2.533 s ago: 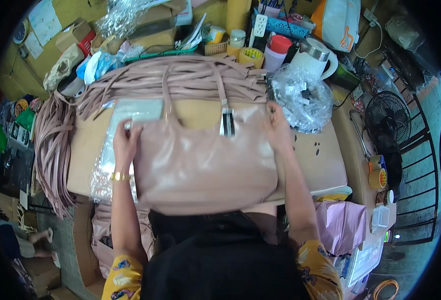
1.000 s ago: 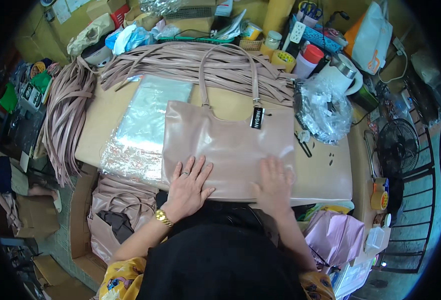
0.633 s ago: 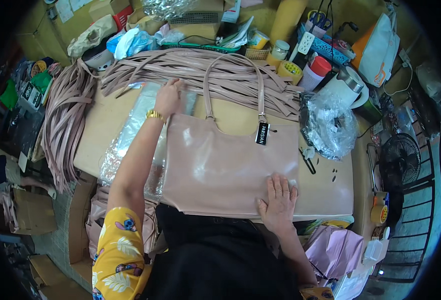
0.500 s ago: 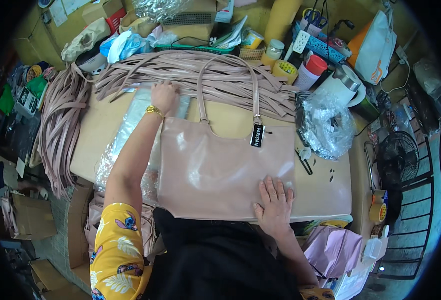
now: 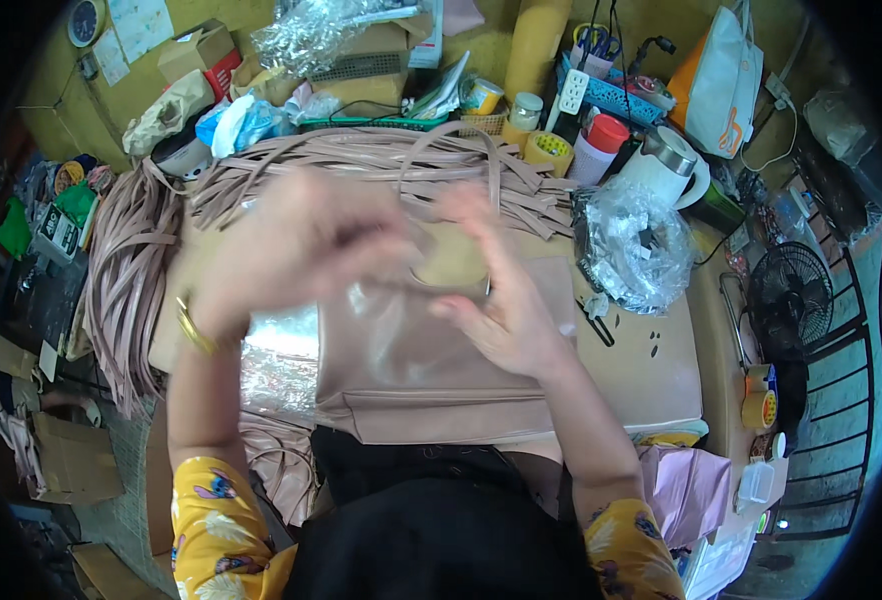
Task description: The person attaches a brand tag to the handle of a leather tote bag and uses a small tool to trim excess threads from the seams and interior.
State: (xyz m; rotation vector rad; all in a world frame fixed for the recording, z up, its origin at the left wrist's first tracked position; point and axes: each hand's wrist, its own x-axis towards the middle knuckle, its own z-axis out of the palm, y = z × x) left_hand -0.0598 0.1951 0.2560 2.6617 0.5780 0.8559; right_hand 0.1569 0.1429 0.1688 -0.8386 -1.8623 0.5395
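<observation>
My left hand [image 5: 311,240] is raised over the pink bag and clear plastic, fingers curled and smeared by motion; whether it holds anything is unclear. My right hand [image 5: 501,300] hovers above the bag, thumb and fingers apart, nothing visible in it. The glossy dusty-pink shoulder bag [image 5: 401,365] lies on a padded tan work surface [image 5: 651,385], its looped handles toward the back and partly hidden by my hands. Clear plastic sheets [image 5: 279,365] lie under and left of it.
Pink strips [image 5: 126,290] are heaped left and behind. At right sit a wrapped coil [image 5: 631,255], black tool [image 5: 598,325], white kettle [image 5: 661,175], fan [image 5: 791,290] and tape rolls [image 5: 758,405]. Baskets [image 5: 611,90] and supplies line the back; cardboard boxes [image 5: 71,455] stand lower left.
My left hand has risen from the plastic sheets and come rightward and nearer. My right hand has lifted off the bag and moved up. The bag's lower edge now shows a fold.
</observation>
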